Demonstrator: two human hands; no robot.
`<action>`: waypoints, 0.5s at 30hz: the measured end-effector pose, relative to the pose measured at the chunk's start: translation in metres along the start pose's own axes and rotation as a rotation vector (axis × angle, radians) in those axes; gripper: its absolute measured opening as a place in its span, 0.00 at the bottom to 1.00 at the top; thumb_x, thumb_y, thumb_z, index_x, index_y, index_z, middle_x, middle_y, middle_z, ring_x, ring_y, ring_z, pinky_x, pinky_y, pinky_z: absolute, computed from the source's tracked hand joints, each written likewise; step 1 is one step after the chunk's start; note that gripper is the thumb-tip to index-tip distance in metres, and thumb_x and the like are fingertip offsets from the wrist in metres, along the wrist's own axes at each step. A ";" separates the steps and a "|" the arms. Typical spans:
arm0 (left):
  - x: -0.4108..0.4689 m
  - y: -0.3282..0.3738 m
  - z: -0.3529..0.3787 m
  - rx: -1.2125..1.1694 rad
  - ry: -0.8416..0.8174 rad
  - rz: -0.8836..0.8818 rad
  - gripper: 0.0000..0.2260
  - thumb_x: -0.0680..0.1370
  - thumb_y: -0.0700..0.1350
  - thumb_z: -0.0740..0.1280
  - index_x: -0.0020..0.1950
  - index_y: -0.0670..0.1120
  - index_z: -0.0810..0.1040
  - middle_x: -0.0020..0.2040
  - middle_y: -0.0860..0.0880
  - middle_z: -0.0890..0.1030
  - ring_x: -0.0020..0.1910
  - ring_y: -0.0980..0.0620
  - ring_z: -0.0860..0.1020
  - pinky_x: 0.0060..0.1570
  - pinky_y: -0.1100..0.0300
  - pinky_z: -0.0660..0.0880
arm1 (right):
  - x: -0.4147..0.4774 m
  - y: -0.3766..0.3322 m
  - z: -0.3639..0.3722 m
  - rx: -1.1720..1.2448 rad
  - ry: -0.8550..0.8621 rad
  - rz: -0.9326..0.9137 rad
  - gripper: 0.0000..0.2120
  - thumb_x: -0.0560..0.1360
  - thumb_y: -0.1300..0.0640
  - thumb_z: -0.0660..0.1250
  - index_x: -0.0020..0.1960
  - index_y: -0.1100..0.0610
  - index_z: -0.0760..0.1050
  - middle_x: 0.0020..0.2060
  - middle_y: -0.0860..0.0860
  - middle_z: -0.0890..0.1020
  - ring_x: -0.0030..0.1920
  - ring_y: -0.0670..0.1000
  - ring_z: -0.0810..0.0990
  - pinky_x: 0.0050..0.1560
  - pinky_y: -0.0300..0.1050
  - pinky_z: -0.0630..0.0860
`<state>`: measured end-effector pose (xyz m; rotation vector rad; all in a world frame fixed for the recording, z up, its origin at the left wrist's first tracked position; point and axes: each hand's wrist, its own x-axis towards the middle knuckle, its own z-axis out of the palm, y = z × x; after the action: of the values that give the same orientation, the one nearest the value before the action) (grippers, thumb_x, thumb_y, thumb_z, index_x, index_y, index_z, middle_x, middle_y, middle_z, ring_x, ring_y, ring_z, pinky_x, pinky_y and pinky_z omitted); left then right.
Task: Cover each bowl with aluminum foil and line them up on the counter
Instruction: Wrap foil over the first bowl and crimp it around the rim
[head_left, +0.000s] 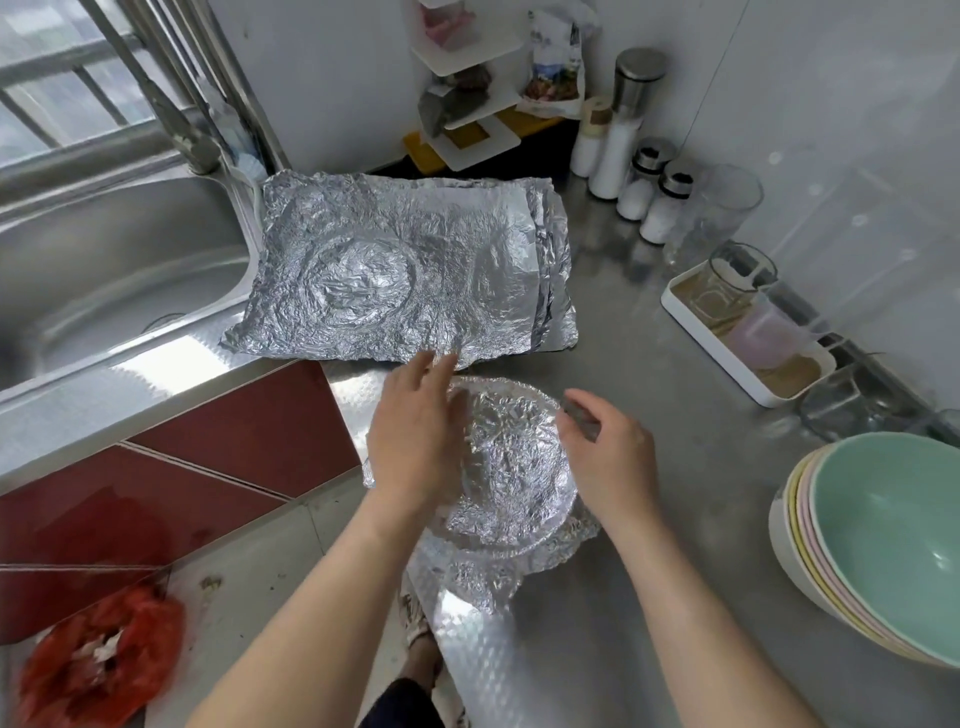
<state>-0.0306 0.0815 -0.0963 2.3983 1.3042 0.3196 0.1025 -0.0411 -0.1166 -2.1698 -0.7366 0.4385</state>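
Note:
A bowl wrapped in crinkled aluminum foil (511, 467) sits on the steel counter near its front edge. My left hand (415, 436) lies over the bowl's left side with fingers stretched toward the far rim. My right hand (613, 452) is at the bowl's right rim, its fingers curled and pinching the foil edge there. A stack of used, creased foil sheets (405, 270) lies flat behind the bowl, next to the sink. At the right edge stands a stack of uncovered bowls (883, 540), the top one mint green.
A steel sink (104, 270) with a faucet is at the left. Salt shakers and bottles (644, 176), glass cups and a white tray (748, 332) line the right wall. A red bag (98, 660) lies on the floor at the lower left.

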 end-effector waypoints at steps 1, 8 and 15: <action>0.005 -0.005 0.000 0.003 -0.003 -0.031 0.19 0.82 0.50 0.62 0.72 0.48 0.72 0.68 0.45 0.73 0.67 0.45 0.69 0.59 0.53 0.69 | 0.001 -0.001 0.001 -0.001 0.029 -0.021 0.14 0.76 0.55 0.69 0.61 0.58 0.79 0.52 0.52 0.83 0.51 0.51 0.81 0.57 0.46 0.76; 0.006 -0.012 0.005 -0.133 -0.010 0.062 0.09 0.78 0.46 0.70 0.55 0.44 0.83 0.48 0.48 0.79 0.44 0.47 0.77 0.41 0.59 0.66 | 0.011 -0.006 0.000 -0.176 -0.042 -0.078 0.04 0.76 0.55 0.69 0.47 0.54 0.82 0.41 0.48 0.80 0.41 0.48 0.78 0.43 0.41 0.74; -0.010 -0.016 0.013 -0.199 -0.044 0.149 0.10 0.77 0.47 0.71 0.56 0.44 0.83 0.46 0.47 0.78 0.42 0.47 0.78 0.42 0.56 0.74 | 0.018 -0.023 0.010 -0.163 -0.130 -0.161 0.11 0.75 0.53 0.71 0.55 0.55 0.82 0.47 0.50 0.80 0.45 0.50 0.78 0.50 0.46 0.76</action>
<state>-0.0429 0.0780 -0.1151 2.3236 1.0250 0.4151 0.1024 -0.0122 -0.1066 -2.2260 -1.0437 0.4520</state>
